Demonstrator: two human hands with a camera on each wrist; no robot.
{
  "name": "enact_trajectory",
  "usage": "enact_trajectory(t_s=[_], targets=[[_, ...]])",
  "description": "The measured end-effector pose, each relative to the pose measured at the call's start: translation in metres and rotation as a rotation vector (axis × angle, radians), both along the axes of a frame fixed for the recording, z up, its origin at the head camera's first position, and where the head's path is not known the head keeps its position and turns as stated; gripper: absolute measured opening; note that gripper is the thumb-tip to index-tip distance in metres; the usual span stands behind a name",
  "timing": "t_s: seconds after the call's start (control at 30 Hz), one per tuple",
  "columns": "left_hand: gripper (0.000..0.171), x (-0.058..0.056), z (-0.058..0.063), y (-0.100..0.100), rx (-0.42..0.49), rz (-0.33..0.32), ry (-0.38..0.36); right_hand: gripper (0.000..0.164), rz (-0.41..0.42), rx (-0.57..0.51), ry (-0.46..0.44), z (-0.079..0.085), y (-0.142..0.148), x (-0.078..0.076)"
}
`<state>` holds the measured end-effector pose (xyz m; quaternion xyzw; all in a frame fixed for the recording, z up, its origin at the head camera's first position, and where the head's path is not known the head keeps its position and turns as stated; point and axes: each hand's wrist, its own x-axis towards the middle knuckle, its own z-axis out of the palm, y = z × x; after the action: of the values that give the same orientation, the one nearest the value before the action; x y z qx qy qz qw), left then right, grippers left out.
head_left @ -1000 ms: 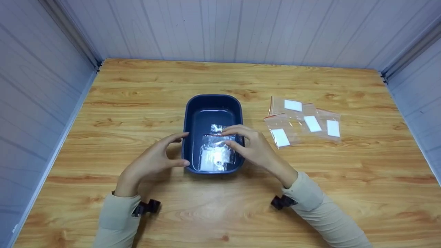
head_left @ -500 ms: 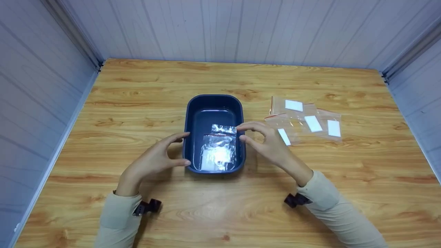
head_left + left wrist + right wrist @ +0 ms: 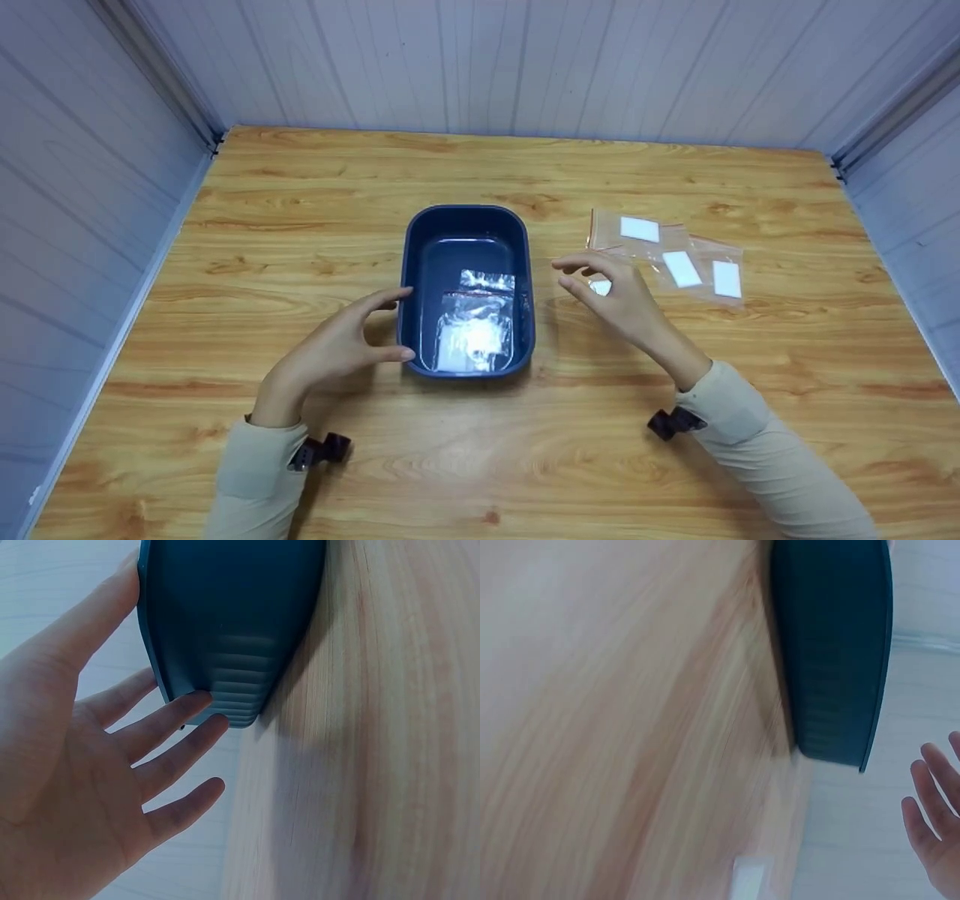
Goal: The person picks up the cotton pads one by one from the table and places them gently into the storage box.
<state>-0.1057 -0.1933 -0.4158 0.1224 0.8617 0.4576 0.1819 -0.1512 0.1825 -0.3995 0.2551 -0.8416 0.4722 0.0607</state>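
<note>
A dark blue plastic bin (image 3: 439, 259) stands on the table, with clear zip bags (image 3: 472, 330) lying in its near half under strong glare. At its left wall is my left hand (image 3: 322, 349), thumb and fingertips touching the rim; the left wrist view shows the fingers (image 3: 169, 720) spread and fairly straight along the outside. Holding nothing, my right hand (image 3: 622, 304) hovers right of the bin with thumb and forefinger apart. Beneath it, one zip bag with a white card (image 3: 600, 286) is partly hidden. Further zip bags (image 3: 679, 268) with white cards overlap just beyond.
The wood-grain table (image 3: 465, 465) is bounded by a pale panelled wall (image 3: 480, 67) at the back and by similar walls on the left and right. Each sleeve carries a small black wrist camera (image 3: 322, 450).
My right hand has moved out of the bin, over its right rim, toward the bags on the table. The bags inside lie in place. My left hand has stayed at the bin's left side.
</note>
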Motion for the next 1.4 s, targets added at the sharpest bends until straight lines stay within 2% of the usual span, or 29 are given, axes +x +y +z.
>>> enact_trajectory(t_s=[0.5, 0.87, 0.97, 1.2, 1.4], targets=[[0.088, 0.002, -0.001, -0.001, 0.009, 0.001, -0.018, 0.019, -0.043, 0.027, -0.046, -0.008, 0.027, -0.022], [0.089, 0.002, -0.001, -0.002, 0.010, -0.004, -0.002, 0.021, 0.029, 0.046, -0.122, 0.011, 0.034, -0.026], [0.089, 0.002, -0.001, -0.002, 0.009, -0.005, 0.000, 0.024, 0.020, 0.079, -0.171, 0.008, 0.038, -0.032], [0.089, 0.001, 0.000, -0.001, 0.011, -0.001, -0.012, 0.029, 0.022, 0.143, -0.227, -0.021, 0.055, -0.057], [0.088, 0.001, -0.001, -0.001, 0.027, -0.005, -0.007, 0.031, 0.035, 0.189, -0.275, -0.028, 0.061, -0.070]])
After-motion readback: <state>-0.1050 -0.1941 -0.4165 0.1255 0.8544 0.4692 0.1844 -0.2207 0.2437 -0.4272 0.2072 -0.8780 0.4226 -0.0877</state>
